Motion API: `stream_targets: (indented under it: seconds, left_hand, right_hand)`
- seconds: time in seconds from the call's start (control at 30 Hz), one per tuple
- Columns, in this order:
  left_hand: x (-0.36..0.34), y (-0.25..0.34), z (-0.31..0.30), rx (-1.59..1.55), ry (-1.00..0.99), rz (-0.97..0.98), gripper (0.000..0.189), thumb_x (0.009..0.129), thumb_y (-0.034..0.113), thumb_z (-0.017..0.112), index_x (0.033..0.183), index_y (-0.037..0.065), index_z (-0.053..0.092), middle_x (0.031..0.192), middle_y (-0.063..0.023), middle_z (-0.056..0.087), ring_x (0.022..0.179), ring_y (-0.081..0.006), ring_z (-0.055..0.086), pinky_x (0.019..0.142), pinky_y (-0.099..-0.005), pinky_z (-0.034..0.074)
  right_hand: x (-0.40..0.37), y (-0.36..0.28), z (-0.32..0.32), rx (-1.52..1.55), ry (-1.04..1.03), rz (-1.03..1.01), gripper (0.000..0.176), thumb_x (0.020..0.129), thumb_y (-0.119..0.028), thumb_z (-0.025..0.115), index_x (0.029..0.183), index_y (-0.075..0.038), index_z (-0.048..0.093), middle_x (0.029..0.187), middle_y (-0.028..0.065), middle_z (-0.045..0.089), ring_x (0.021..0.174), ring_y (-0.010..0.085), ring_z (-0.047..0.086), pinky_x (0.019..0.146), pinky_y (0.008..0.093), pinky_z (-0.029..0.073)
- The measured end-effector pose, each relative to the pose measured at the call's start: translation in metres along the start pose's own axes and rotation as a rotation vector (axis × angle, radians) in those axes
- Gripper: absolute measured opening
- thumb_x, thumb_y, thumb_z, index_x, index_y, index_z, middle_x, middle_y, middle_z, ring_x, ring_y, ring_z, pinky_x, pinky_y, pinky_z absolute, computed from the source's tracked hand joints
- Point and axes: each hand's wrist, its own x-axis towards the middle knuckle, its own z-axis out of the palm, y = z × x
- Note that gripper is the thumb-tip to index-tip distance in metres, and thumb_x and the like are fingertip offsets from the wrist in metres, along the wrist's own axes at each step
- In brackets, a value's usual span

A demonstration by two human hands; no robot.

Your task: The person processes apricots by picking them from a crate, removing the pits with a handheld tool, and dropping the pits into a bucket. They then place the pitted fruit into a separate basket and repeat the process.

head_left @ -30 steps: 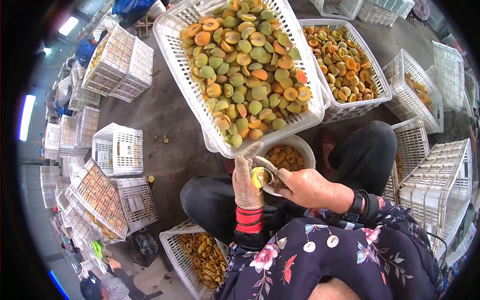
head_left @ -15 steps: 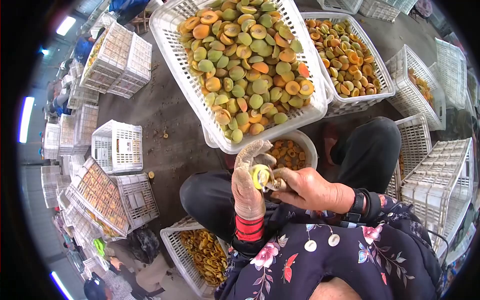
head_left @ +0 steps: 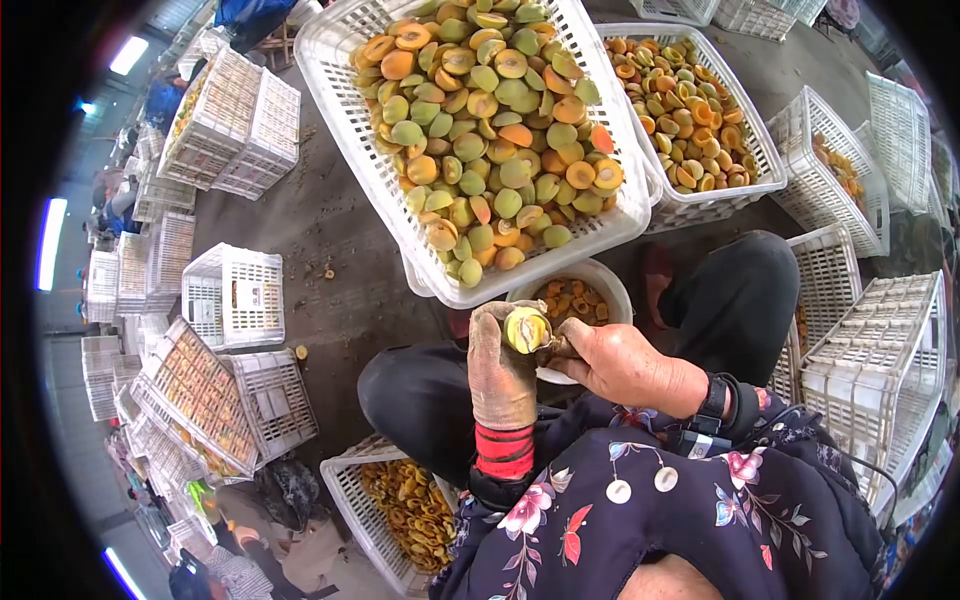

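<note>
My left hand [head_left: 502,368], in a dirty work glove with a red cuff, is closed round a halved fruit [head_left: 526,330], its cut face showing. Close against the fruit's right side is my right hand [head_left: 630,370], bare, with a black band at the wrist. Its fingers are pinched round a small tool [head_left: 556,346], mostly hidden by them. Just beyond the hands, a white bucket [head_left: 622,300] holds small orange fruit pieces. A large white crate [head_left: 640,215] full of halved green and orange fruit stands in front of me.
Another white crate [head_left: 777,180] of fruit halves stands at the upper right. A crate [head_left: 345,490] of darker pieces is at the lower left. White crates [head_left: 255,295] are stacked on both sides. A co-worker [head_left: 250,545] is at the lower left.
My left hand has turned, and the fruit's cut face now shows more fully. My right hand has shifted slightly, its fingers still by the fruit.
</note>
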Motion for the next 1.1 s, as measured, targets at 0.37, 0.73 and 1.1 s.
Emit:
stream_targets:
  seconds: [0.37, 0.73, 1.1]
  left_hand:
    - [0.005, -0.008, -0.004, 0.120, 0.113, -0.104, 0.056, 0.102, 0.055, 0.040, 0.104, 0.002, 0.058, 0.090, -0.0094, 0.065, 0.081, -0.0173, 0.063, 0.075, -0.0296, 0.052]
    - [0.003, -0.019, -0.014, 0.336, 0.118, 0.016, 0.045, 0.104, 0.044, 0.042, 0.093, 0.003, 0.058, 0.082, -0.0076, 0.063, 0.067, -0.0146, 0.060, 0.063, -0.0264, 0.050]
    - [0.004, -0.002, -0.003, 0.290, 0.164, -0.019, 0.048, 0.103, 0.045, 0.044, 0.103, 0.000, 0.063, 0.069, -0.0061, 0.061, 0.057, -0.0131, 0.058, 0.053, -0.0249, 0.047]
  right_hand:
    - [0.004, -0.003, 0.003, -0.074, -0.057, 0.008, 0.033, 0.091, -0.027, 0.065, 0.095, 0.001, 0.048, 0.069, 0.0222, 0.062, 0.068, 0.0436, 0.063, 0.060, 0.0501, 0.051]
    - [0.004, 0.012, 0.012, 0.420, -0.247, 0.065, 0.031, 0.091, -0.023, 0.066, 0.101, 0.003, 0.053, 0.082, 0.0264, 0.063, 0.083, 0.0447, 0.063, 0.071, 0.0453, 0.050]
    - [0.004, 0.011, 0.015, 0.201, -0.328, 0.080, 0.032, 0.090, -0.024, 0.065, 0.105, 0.002, 0.054, 0.073, 0.0246, 0.061, 0.075, 0.0434, 0.064, 0.066, 0.0458, 0.050]
